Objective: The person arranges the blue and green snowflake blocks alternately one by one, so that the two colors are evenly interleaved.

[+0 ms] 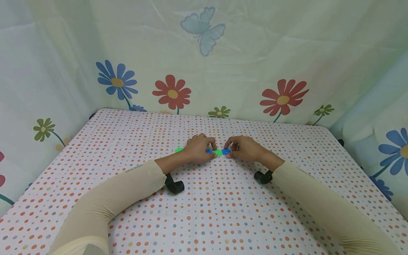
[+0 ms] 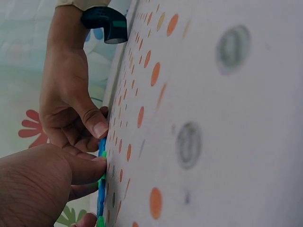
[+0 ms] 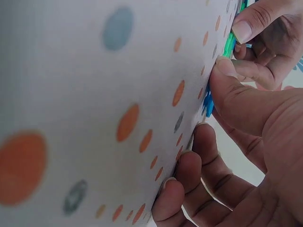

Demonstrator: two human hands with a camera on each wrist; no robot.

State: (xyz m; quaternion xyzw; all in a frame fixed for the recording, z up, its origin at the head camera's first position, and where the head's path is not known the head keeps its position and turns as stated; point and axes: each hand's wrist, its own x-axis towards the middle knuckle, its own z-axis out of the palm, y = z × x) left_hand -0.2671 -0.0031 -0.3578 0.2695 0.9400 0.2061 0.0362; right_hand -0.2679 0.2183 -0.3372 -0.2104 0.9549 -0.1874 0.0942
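Small flat plastic discs with notched-looking edges lie in a row on the tabletop. My left hand (image 1: 199,148) pinches a green disc (image 1: 217,153) between thumb and index finger. Just to its right, my right hand (image 1: 245,148) pinches a blue disc (image 1: 226,151), which meets the green one's edge. Another blue disc (image 1: 209,151) sits under the left hand, mostly covered. Beyond that hand's wrist shows part of a second green disc (image 1: 179,149). In the right wrist view the blue disc (image 3: 209,106) sticks out below the right thumb. Whether the discs are locked together, I cannot tell.
A dotted cloth covers the table (image 1: 204,212). Behind it hangs a curtain (image 1: 242,63) printed with flowers and a butterfly. A black wrist device (image 1: 174,186) is worn at the left wrist, and another black device (image 1: 263,177) at the right.
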